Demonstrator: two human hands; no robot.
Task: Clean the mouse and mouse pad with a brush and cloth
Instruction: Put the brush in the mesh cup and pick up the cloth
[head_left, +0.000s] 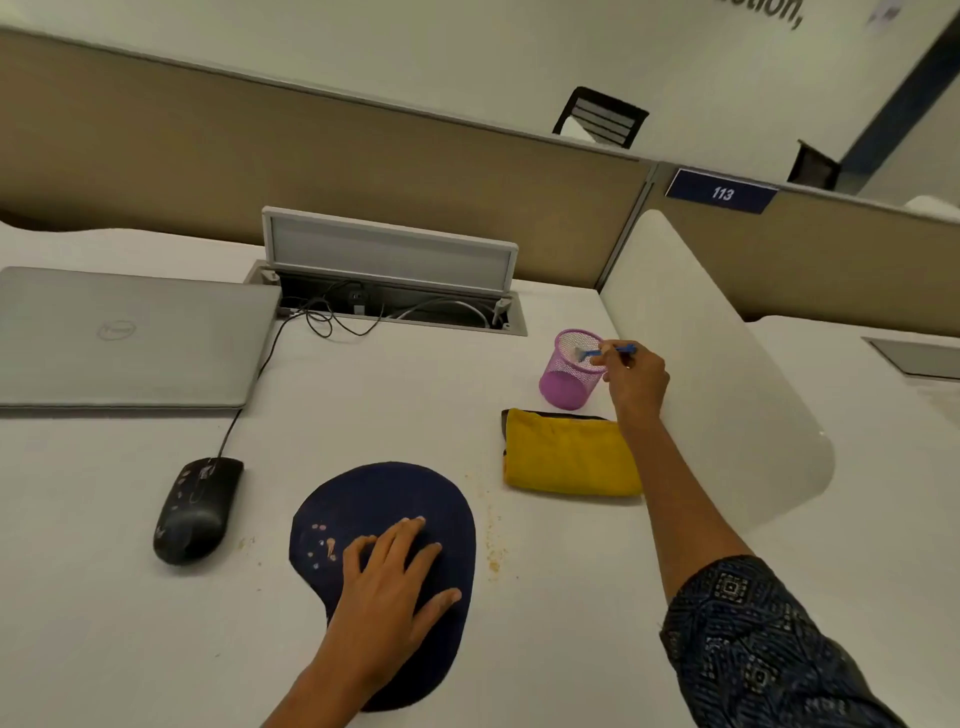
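- An office cubicle: tan partition panels behind, a plate numbered 113 (721, 193) on one of them, and a white worktop (415, 395) with an open cable hatch (387, 291) at the back.
- A closed silver laptop (124, 338) lies far left; its cable side runs toward the wired black computer mouse (196, 509), which sits left of the pad and is speckled with pale crumbs.
- The dark navy, kidney-shaped fabric mouse pad (384, 499) lies front and centre, with a cluster of pale crumbs near its left edge; more brownish grit dots the worktop just right of it.
- The left hand (389, 587) rests flat on the pad, fingers straight and spread, pinning it down.
- The right hand (636, 379) pinches the small blue-handled brush (605, 353) at the rim of the pink wire-mesh cup (569, 371), bristle end over the cup's mouth.
- A folded yellow microfibre cloth (569, 452) lies just in front of the cup, untouched.
- Risks, as I judge them: the light mesh cup could tip if the brush catches its rim; the forearm passes over the cloth and might drag it; careless sweeping could flick crumbs toward the mouse or off the worktop rather than gather them.
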